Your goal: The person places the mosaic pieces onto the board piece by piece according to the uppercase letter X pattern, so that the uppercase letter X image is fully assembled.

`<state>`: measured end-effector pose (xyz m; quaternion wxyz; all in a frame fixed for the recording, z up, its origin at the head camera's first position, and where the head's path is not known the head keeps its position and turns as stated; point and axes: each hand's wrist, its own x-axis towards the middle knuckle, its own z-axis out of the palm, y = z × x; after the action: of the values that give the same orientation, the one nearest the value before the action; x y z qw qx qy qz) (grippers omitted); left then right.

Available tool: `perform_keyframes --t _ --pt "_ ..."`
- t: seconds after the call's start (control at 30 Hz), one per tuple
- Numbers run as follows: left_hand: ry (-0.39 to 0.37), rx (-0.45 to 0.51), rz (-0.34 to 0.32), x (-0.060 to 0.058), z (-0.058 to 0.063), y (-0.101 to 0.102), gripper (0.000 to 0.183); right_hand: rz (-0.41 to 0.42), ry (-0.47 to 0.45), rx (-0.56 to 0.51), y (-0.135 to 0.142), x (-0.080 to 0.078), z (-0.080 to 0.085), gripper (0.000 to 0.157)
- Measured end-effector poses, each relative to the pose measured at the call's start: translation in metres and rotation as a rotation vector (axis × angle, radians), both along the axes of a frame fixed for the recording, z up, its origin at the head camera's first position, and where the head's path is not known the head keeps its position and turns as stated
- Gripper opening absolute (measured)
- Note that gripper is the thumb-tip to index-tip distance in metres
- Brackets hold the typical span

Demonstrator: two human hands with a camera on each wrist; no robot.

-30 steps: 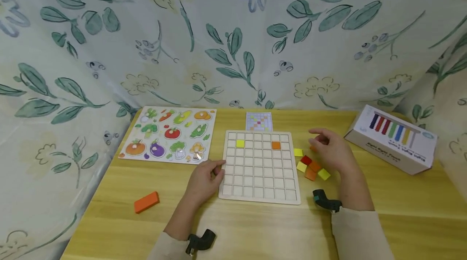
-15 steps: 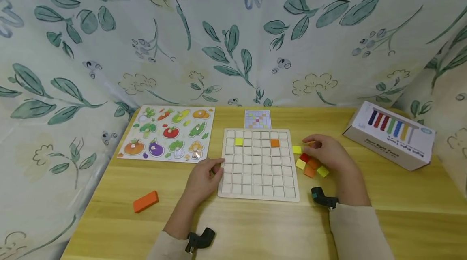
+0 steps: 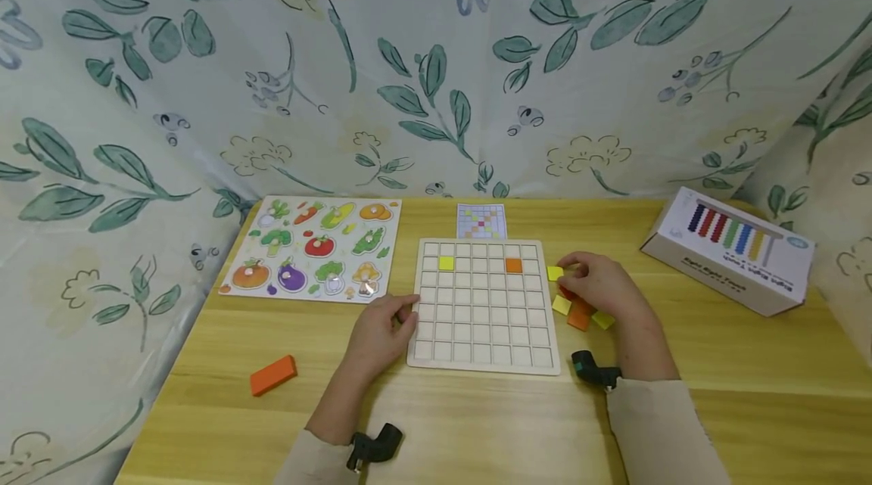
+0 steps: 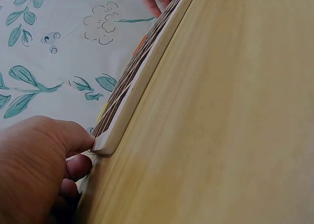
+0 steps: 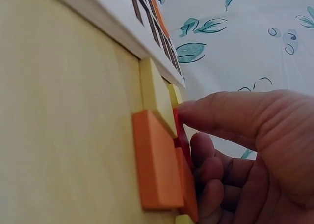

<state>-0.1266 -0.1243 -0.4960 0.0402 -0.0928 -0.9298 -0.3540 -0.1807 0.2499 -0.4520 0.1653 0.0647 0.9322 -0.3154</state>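
A square wooden grid board [image 3: 481, 311] lies mid-table, with one yellow tile [image 3: 446, 263] and one orange tile [image 3: 514, 265] in its cells. My left hand [image 3: 378, 334] touches the board's left edge with its index finger and thumb. By the board's right edge, my right hand [image 3: 601, 284] reaches over a small heap of coloured tiles. Its thumb tip meets a red tile [image 5: 182, 135], right beside a yellow tile [image 3: 555, 273]; the other fingers curl inward. The index tip is hidden in the right wrist view, so I cannot tell whether a tile is pinched. Orange tiles [image 5: 157, 165] lie beneath the hand.
A small pattern card [image 3: 481, 221] lies behind the board. To the left are a vegetable puzzle board [image 3: 309, 250] and a loose orange block [image 3: 273, 375]. A white printed box [image 3: 732, 250] stands at the right, and a floral cloth hangs behind the table.
My right hand has come down and left onto the heap, toward the red and yellow tiles. The yellow tile near its fingertips has shifted slightly away from me. My left hand stays put.
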Motion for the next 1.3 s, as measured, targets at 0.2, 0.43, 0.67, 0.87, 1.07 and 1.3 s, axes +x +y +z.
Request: perform_keyframes --t 0.2,0.43,0.67,0.87,1.07,1.3 --pt "0.006 0.012 -0.008 0.000 0.000 -0.001 0.026 -0.001 -0.014 -0.025 -0.001 0.001 0.002 0.043" --pt "0.048 0.026 -0.032 -0.002 0.001 0.000 0.026 -0.016 -0.023 -0.027 -0.001 0.000 0.006 0.044" --pt "0.038 0.024 -0.032 -0.002 0.002 0.000 0.026 0.000 -0.024 -0.002 0.000 -0.001 0.004 0.040" --pt "0.034 0.019 -0.031 -0.002 0.004 0.000 0.026 0.009 0.006 0.008 0.000 -0.001 0.005 0.039" --pt "0.041 0.015 -0.030 -0.002 0.003 -0.001 0.026 -0.006 -0.006 -0.033 -0.008 0.002 0.013 0.045" --pt "0.035 0.013 -0.027 0.000 0.002 -0.002 0.026 0.062 0.100 -0.059 -0.032 0.005 0.024 0.041"
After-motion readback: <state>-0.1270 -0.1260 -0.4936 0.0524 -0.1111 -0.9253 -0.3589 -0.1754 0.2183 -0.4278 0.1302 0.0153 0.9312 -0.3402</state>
